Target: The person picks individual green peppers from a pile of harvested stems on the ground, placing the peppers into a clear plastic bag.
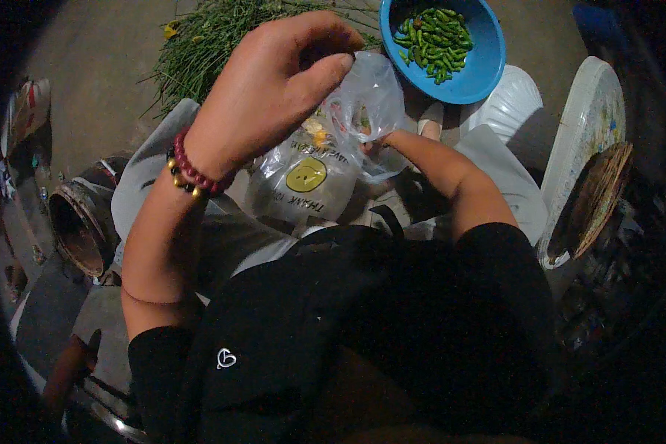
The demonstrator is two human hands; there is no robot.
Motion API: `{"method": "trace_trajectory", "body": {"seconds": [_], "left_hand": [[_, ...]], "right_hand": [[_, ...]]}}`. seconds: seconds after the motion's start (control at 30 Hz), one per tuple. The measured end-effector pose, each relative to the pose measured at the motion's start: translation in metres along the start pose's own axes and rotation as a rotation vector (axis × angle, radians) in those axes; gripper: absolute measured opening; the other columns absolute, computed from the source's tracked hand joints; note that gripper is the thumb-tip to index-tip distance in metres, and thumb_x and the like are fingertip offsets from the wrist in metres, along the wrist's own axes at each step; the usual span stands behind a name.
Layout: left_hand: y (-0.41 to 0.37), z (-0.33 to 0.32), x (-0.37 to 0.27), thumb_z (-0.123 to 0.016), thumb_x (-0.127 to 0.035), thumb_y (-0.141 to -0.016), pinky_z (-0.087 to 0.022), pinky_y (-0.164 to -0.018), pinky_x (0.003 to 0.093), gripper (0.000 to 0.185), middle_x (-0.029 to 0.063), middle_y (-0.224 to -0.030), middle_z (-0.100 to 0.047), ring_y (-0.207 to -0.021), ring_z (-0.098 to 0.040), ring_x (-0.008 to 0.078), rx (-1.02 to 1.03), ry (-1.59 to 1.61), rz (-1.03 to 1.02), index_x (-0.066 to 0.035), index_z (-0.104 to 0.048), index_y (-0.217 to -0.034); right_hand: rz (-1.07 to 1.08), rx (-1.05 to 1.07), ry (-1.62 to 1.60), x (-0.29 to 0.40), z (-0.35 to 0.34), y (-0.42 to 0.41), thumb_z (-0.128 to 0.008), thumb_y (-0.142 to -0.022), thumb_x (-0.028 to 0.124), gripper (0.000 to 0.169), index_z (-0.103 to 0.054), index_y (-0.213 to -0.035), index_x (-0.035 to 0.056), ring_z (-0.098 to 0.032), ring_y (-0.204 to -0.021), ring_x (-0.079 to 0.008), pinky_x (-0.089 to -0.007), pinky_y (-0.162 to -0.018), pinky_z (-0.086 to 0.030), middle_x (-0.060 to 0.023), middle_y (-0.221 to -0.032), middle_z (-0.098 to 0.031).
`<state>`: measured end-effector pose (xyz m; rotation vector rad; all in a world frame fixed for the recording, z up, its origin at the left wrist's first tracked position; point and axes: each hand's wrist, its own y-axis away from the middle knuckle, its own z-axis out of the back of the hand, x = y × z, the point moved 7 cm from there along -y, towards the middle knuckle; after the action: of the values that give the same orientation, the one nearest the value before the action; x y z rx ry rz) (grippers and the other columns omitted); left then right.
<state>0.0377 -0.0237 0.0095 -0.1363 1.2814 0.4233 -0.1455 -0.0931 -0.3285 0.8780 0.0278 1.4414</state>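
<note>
My left hand [288, 72], with beaded bracelets at the wrist, is raised with its thumb and fingers curved beside the upper edge of a clear plastic bag [377, 83]. Whether it grips the film cannot be made out. Mostly covered by the bag's crumpled plastic, my right hand [371, 145] is at the bag's lower part; its fingers are hard to see. Between my legs sits a filled, translucent plastic bag [333, 191] with a yellow smiley face and printed words. Something yellow and orange shows near its top.
A blue plastic basin [494, 61] holding green chili peppers [435, 41] stands at upper right. Long green stems [200, 64] lie on the ground at upper left. A white ribbed object [510, 100] is beside the basin. A round, hollow container [80, 227] lies left, and a white oval-edged object [580, 105] stands right.
</note>
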Motion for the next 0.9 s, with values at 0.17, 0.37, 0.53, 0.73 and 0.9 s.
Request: {"method": "trace_trajectory", "body": {"seconds": [0.17,0.37,0.53,0.73,0.9], "left_hand": [[-0.006,-0.001,0.009,-0.054,-0.014,-0.085,-0.044,-0.081,0.0247,0.023,0.0054,-0.094,-0.06,-0.089,-0.056,0.0116,0.027,0.076,0.047,0.002,-0.056,-0.103],[-0.016,0.004,0.012,-0.054,-0.014,-0.085,-0.044,-0.08,0.0242,0.023,0.0048,-0.093,-0.061,-0.086,-0.055,0.0113,0.029,0.089,-0.053,0.001,-0.056,-0.103],[-0.023,0.015,0.021,-0.055,-0.015,-0.085,-0.046,-0.077,0.0249,0.024,0.005,-0.093,-0.061,-0.084,-0.056,0.0115,0.005,0.143,-0.119,0.001,-0.056,-0.103],[-0.031,0.024,0.033,-0.056,-0.015,-0.085,-0.047,-0.075,0.0253,0.024,0.0053,-0.091,-0.061,-0.081,-0.057,0.0117,-0.044,0.101,-0.073,0.001,-0.057,-0.103],[-0.031,0.014,0.027,-0.056,-0.013,-0.081,-0.047,-0.067,0.026,0.025,0.0069,-0.082,-0.062,-0.071,-0.058,0.0129,-0.053,0.064,-0.11,0.002,-0.058,-0.1]], "right_hand": [[-0.011,-0.153,-0.096,0.001,0.067,-0.018,-0.06,-0.071,0.02,0.033,-0.055,-0.102,0.0094,-0.058,-0.084,-0.0275,-0.0361,-0.073,-0.046,-0.0103,-0.096,-0.059],[0.135,-0.486,-0.163,0.019,0.176,-0.04,-0.059,-0.074,0.024,0.036,-0.052,-0.106,0.0099,-0.057,-0.085,-0.0272,-0.0365,-0.074,-0.046,-0.0108,-0.097,-0.059],[-0.079,-0.244,-0.194,0.012,0.213,-0.066,-0.058,-0.076,0.024,0.034,-0.055,-0.107,0.0119,-0.058,-0.08,-0.024,-0.0351,-0.071,-0.046,-0.0099,-0.088,-0.062],[-0.236,0.095,-0.35,0.042,0.205,-0.019,-0.059,-0.079,0.027,0.036,-0.055,-0.108,0.0064,-0.053,-0.054,-0.0151,-0.0282,-0.046,-0.041,-0.0095,-0.074,-0.063],[-0.236,-0.13,-0.762,0.039,0.236,0.032,-0.055,-0.082,0.022,0.03,-0.054,-0.108,0.0065,-0.054,-0.062,-0.0131,-0.0279,-0.051,-0.045,-0.0068,-0.079,-0.061]]}}
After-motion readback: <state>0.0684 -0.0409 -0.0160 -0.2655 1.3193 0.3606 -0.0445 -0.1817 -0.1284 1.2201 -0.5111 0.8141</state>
